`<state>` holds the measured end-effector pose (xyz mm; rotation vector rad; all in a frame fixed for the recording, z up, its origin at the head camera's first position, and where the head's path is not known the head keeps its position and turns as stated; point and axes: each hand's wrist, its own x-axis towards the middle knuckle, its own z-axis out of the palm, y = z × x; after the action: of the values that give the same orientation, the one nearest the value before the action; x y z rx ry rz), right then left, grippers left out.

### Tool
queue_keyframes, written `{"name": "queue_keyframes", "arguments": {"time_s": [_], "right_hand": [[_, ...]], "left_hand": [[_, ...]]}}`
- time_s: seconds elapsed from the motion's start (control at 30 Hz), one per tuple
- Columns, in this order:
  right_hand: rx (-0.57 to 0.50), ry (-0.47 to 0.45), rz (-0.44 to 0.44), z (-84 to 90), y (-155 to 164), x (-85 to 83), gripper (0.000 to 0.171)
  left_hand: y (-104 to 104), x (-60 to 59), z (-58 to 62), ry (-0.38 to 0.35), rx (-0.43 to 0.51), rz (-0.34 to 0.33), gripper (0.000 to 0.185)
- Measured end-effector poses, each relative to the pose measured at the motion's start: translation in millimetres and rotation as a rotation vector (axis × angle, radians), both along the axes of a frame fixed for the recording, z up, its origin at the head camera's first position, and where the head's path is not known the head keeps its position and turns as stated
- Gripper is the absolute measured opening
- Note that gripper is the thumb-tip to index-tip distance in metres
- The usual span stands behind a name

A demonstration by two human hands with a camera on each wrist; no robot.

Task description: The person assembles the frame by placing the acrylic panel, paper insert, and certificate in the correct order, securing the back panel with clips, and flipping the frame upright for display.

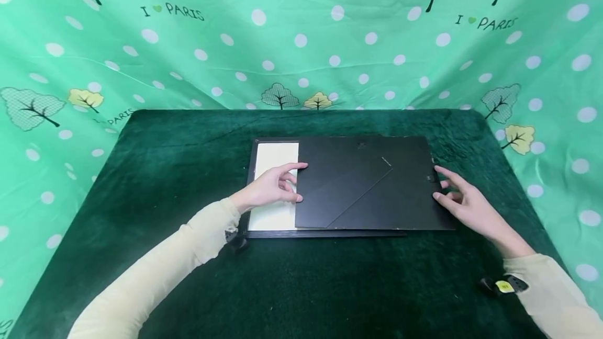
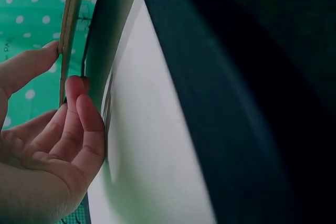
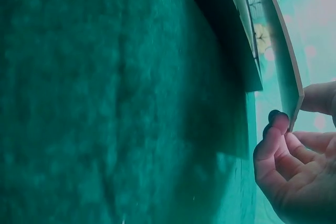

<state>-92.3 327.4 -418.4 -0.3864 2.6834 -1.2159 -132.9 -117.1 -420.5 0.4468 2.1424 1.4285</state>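
Observation:
A thin black picture frame backing board (image 1: 348, 187) is held above a black picture frame (image 1: 330, 234), covering most of it. The board bears a diagonal line and small fittings near its far and right edges. At its left edge, my left hand (image 1: 270, 184) pinches it between thumb and fingers. My right hand (image 1: 466, 205) grips the right edge in the same way. A white sheet (image 1: 268, 218) shows inside the frame at the left. Both wrist views show a gap between the board (image 3: 278, 40) and the frame (image 2: 184, 87) below.
Dark green plush cloth (image 1: 330, 286) covers the table under the frame. A light green curtain (image 1: 301, 25) with trees and white dots hangs behind and along both sides. A black device with a yellow label (image 1: 504, 286) is on the right wrist.

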Motion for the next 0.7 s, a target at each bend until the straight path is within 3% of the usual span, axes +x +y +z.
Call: {"name": "queue_keyframes", "arguments": {"time_s": [0.33, 0.5, 0.7], "right_hand": [[0.054, 0.02, 0.038, -2.1, -14, -0.5, 0.065], [0.077, 0.01, 0.052, -1.2, -18, 2.1, 0.066], [0.081, 0.002, 0.087, -1.8, -22, 10.7, 0.067]], "left_hand": [[-20, 19.0, -0.1, 0.028, -0.067, 0.013, 0.076], [-25, 29.1, -2.0, 0.064, -0.121, -0.016, 0.077], [-34, 41.0, -3.7, 0.091, -0.122, -0.083, 0.076]]}}
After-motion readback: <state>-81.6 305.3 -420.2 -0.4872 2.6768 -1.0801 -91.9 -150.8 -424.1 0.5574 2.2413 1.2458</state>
